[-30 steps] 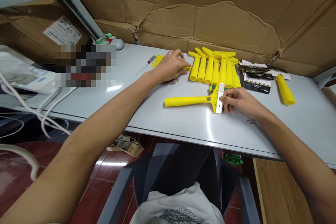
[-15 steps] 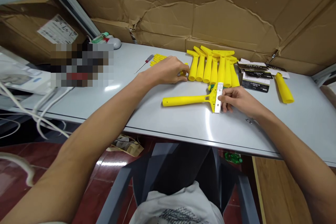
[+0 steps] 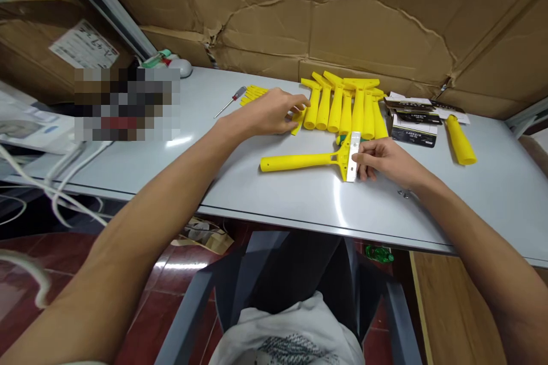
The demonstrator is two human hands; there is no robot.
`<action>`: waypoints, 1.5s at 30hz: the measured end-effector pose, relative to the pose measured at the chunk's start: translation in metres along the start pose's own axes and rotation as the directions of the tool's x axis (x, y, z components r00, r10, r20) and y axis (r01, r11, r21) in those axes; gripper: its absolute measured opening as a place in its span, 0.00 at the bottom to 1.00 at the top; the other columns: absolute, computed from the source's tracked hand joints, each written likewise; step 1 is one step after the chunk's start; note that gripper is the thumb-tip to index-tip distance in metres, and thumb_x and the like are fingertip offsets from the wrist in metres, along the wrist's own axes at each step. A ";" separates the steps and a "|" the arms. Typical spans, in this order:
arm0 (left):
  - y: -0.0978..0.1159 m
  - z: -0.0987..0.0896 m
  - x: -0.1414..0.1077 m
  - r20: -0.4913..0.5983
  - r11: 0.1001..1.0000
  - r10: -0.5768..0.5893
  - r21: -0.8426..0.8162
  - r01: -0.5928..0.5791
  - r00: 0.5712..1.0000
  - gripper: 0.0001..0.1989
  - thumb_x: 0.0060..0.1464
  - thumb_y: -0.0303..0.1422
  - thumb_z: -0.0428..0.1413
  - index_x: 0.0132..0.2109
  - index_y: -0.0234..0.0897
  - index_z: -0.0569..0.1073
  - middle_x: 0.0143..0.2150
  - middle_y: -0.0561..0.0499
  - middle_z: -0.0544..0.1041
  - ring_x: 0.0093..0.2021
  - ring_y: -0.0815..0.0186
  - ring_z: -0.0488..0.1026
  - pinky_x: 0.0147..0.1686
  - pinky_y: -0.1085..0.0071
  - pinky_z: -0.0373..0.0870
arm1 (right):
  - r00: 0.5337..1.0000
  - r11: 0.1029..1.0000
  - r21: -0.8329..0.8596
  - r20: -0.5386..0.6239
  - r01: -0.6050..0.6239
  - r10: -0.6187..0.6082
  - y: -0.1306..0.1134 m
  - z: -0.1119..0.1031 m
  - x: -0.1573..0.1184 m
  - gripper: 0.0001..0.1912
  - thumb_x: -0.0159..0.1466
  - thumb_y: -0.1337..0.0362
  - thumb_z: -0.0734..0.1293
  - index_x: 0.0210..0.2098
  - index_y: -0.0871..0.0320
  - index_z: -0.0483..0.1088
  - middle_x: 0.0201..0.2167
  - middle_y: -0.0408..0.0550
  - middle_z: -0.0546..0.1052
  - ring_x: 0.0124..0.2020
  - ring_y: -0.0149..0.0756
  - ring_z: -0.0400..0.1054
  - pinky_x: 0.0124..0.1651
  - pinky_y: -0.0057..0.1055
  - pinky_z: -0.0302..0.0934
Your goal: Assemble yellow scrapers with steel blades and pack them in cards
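My right hand [image 3: 383, 158] pinched the blade [image 3: 353, 157] on the scraper [image 3: 299, 161], whose handle ran left across mid-frame. My left hand [image 3: 268, 114], fingers closed on a small yellow piece [image 3: 297, 123], was above its handle.

Both arms reach forward; left hand [image 3: 269, 114] lies palm down, right hand [image 3: 383, 158] has fingers pinched.

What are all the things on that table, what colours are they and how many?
scraper: one, yellow with a silver blade, lying flat at mid table
scraper handles: a row of about seven, yellow, behind the scraper
flat strips: a small pile, yellow, left of the row
screwdriver: one, red handle, far left
blade packets: a few, black and white, right of the row
loose handle: one, yellow, far right
table: one, grey
left hand: picking a yellow strip
right hand: pinching the scraper's blade end
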State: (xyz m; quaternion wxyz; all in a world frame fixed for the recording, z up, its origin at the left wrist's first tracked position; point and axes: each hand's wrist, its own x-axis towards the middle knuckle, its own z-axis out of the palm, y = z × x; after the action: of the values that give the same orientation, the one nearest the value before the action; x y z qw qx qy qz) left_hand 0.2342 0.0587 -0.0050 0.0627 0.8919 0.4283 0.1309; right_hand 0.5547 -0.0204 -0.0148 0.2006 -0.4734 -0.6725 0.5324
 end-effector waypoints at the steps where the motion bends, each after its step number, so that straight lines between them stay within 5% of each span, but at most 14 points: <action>1: 0.002 0.001 0.000 -0.022 1.000 -0.015 -0.021 0.014 1.000 0.24 0.58 0.34 0.61 0.61 0.39 0.75 0.57 0.46 0.83 0.54 0.56 0.81 0.55 0.63 0.73 | 1.000 1.000 -0.009 0.001 0.001 -0.001 0.001 0.000 0.000 0.15 0.65 0.54 0.76 0.28 0.57 0.76 0.22 0.47 0.80 0.21 0.32 0.71 0.25 0.31 0.62; 10: 0.008 0.019 0.009 -0.147 0.923 -0.289 -0.306 0.234 0.946 0.23 0.47 0.27 0.69 0.52 0.37 0.81 0.52 0.44 0.85 0.49 0.56 0.83 0.51 0.61 0.79 | 1.000 1.000 -0.004 -0.004 0.007 -0.007 0.002 0.001 0.002 0.17 0.64 0.51 0.76 0.27 0.57 0.76 0.21 0.48 0.80 0.20 0.32 0.70 0.23 0.30 0.61; 21: 0.009 0.027 0.013 -0.176 0.781 -0.401 -0.579 0.235 0.899 0.25 0.38 0.18 0.64 0.47 0.35 0.83 0.51 0.45 0.85 0.50 0.56 0.82 0.45 0.63 0.81 | 0.999 1.000 0.023 -0.050 0.007 -0.006 -0.002 0.006 -0.002 0.18 0.61 0.50 0.77 0.27 0.57 0.74 0.18 0.46 0.78 0.17 0.29 0.65 0.21 0.27 0.57; 26: 0.005 0.021 0.012 -0.320 0.788 -0.488 -0.561 0.252 0.812 0.21 0.40 0.16 0.62 0.43 0.35 0.83 0.44 0.47 0.86 0.43 0.60 0.81 0.45 0.63 0.82 | 0.998 0.999 0.034 -0.064 -0.007 0.009 -0.003 0.007 -0.002 0.20 0.61 0.49 0.77 0.26 0.57 0.73 0.18 0.46 0.78 0.17 0.28 0.63 0.20 0.27 0.55; 29: 0.008 0.014 0.010 -0.446 0.831 -0.452 -0.524 0.184 0.773 0.20 0.44 0.16 0.61 0.44 0.36 0.83 0.43 0.49 0.85 0.41 0.62 0.80 0.47 0.65 0.81 | 0.997 0.999 0.038 -0.072 -0.011 0.014 -0.001 0.007 -0.001 0.18 0.61 0.51 0.77 0.26 0.57 0.73 0.18 0.45 0.78 0.16 0.27 0.62 0.20 0.27 0.54; 33: 0.028 0.012 0.005 -0.544 0.874 -0.311 -0.486 0.010 0.779 0.19 0.51 0.17 0.61 0.47 0.39 0.84 0.44 0.50 0.84 0.42 0.65 0.80 0.46 0.68 0.80 | 0.996 0.999 0.051 -0.091 -0.011 0.015 0.001 0.008 -0.002 0.14 0.62 0.57 0.75 0.25 0.58 0.73 0.18 0.45 0.77 0.16 0.25 0.59 0.21 0.27 0.52; 40: 0.055 0.023 0.001 -0.588 0.941 -0.043 -0.296 -0.166 0.808 0.14 0.59 0.19 0.59 0.43 0.41 0.84 0.41 0.51 0.78 0.42 0.64 0.76 0.43 0.66 0.75 | 0.992 0.997 0.078 -0.127 -0.015 0.025 0.001 0.009 -0.002 0.12 0.61 0.60 0.72 0.23 0.58 0.73 0.16 0.44 0.74 0.16 0.25 0.59 0.20 0.27 0.51; 45: 0.070 0.027 -0.003 -0.558 0.913 0.007 -0.335 -0.233 0.830 0.05 0.62 0.24 0.61 0.41 0.38 0.80 0.41 0.50 0.80 0.43 0.63 0.77 0.45 0.65 0.74 | 0.992 0.994 0.112 -0.124 -0.002 0.016 0.001 0.009 0.000 0.12 0.59 0.58 0.75 0.25 0.59 0.76 0.20 0.44 0.75 0.17 0.26 0.60 0.20 0.27 0.53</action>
State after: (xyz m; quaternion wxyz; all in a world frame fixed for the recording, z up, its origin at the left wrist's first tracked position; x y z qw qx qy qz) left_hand 0.2927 0.0126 -0.0154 0.1055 0.8123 0.3354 0.4653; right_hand 0.5483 -0.0255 -0.0192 0.2658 -0.4966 -0.6259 0.5394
